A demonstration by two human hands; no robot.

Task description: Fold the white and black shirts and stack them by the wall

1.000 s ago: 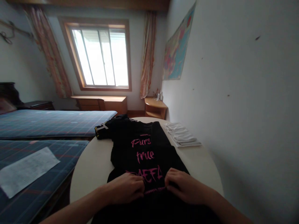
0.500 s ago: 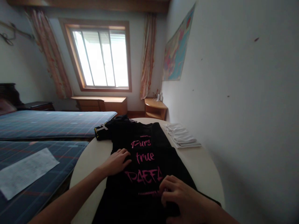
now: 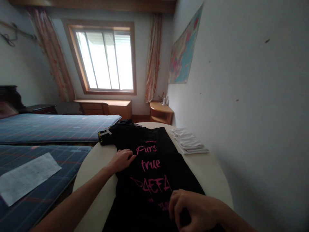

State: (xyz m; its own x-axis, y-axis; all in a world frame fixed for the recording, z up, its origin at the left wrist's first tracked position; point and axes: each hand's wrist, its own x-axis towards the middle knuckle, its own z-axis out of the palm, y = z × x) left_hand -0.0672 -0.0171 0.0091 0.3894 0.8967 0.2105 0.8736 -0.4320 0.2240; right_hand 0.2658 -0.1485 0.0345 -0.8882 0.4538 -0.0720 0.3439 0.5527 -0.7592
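A black T-shirt [image 3: 145, 177] with pink lettering lies lengthwise over a round white table [image 3: 212, 180]. One side of it is folded inward, cutting off part of the upper words. My left hand [image 3: 122, 160] rests on the shirt's left side, fingers laid over the cloth and thumb toward the lettering. Lower down on the right, my right hand [image 3: 193, 209] has its fingers curled in a pinch on the black fabric beneath the lettering; the fingertips are partly hidden. A dark sleeve [image 3: 106, 136] with a white and yellow pattern sticks out at the upper left.
Folded white cloths [image 3: 189, 141] lie at the table's right, near the wall. Beds with blue plaid mattresses [image 3: 62, 127] stand to the left, one bearing a white sheet of paper [image 3: 29, 178]. Beyond are a wooden desk [image 3: 108, 106] and a corner shelf [image 3: 161, 108].
My right hand has shifted slightly down and right, and the shirt's lower part has moved with it. My left hand has stayed nearly in place, its fingers drawn closer together.
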